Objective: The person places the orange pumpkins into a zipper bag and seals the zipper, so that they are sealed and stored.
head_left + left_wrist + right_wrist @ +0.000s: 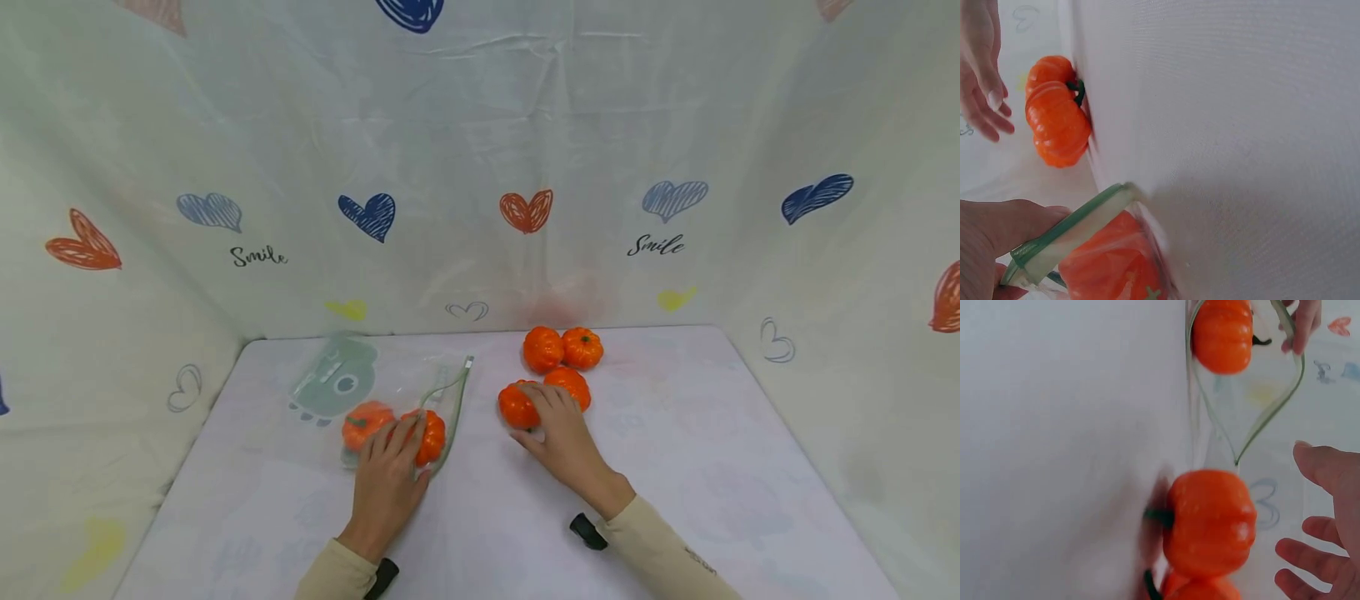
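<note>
Beside a pumpkin (514, 408), the right hand (562, 437) spreads, empty; the left hand (386, 483) pinches a bag (337, 379)

On the table (705, 450), to the left, a bag (397, 379) with two pumpkins (432, 437) inside. Right of it, four more pumpkins (542, 350), two behind the other two. Behind the table, a sheet (450, 150).

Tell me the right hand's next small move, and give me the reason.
Probably curl the right hand around the loose pumpkin nearest it: in the right wrist view its fingers are spread close by without gripping, while the left hand holds the edge of the clear bag, its mouth open and other pumpkins inside.
</note>
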The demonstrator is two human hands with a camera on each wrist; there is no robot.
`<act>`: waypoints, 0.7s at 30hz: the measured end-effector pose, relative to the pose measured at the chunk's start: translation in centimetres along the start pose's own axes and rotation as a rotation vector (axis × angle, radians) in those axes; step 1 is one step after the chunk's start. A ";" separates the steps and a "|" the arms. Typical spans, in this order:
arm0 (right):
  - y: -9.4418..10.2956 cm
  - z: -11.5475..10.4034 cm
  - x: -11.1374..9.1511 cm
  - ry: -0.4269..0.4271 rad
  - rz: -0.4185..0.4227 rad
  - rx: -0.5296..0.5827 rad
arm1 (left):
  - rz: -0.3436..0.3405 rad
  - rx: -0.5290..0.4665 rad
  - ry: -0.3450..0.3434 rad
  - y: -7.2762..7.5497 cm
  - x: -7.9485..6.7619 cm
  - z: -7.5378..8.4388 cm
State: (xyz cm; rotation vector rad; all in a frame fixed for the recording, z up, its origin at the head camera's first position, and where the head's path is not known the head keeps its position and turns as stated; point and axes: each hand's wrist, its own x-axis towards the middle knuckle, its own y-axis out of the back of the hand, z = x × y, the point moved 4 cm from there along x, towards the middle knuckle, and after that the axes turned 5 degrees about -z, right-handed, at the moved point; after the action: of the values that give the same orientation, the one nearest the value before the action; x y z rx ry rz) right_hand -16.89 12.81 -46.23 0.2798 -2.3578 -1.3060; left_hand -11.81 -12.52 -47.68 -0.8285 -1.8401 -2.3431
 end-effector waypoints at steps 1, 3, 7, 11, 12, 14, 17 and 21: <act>0.2 0.4 -0.2 -0.009 0.015 -0.001 | -0.002 0.000 0.002 0.0 0.0 0.0; 0.7 1.2 -0.6 -0.025 0.043 -0.004 | -0.006 0.000 0.004 -0.1 0.0 -0.1; 1.4 2.8 -1.1 -0.060 0.085 -0.004 | -0.015 -0.001 0.009 -0.1 0.0 -0.1; 2.1 4.3 -1.5 -0.110 0.111 -0.009 | -0.022 0.004 0.013 -0.1 -0.1 -0.2; 2.2 4.6 -1.6 -0.124 0.112 -0.016 | -0.023 0.005 0.013 -0.1 -0.1 -0.2; 2.5 5.3 -1.8 -0.148 0.117 -0.029 | -0.021 0.007 0.012 -0.1 -0.1 -0.2; 2.8 6.3 -2.0 -0.182 0.117 -0.048 | -0.017 0.001 0.011 -0.1 -0.1 -0.2; 2.9 7.6 -2.2 -0.230 0.089 -0.065 | -0.021 -0.002 0.014 -0.1 -0.1 -0.2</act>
State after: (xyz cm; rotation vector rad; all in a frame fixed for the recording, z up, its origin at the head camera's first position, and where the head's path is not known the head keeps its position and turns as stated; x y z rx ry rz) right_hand -18.35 20.92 -47.90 0.0045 -2.4770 -1.4349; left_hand -11.82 -12.69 -47.85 -0.7950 -1.8503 -2.3566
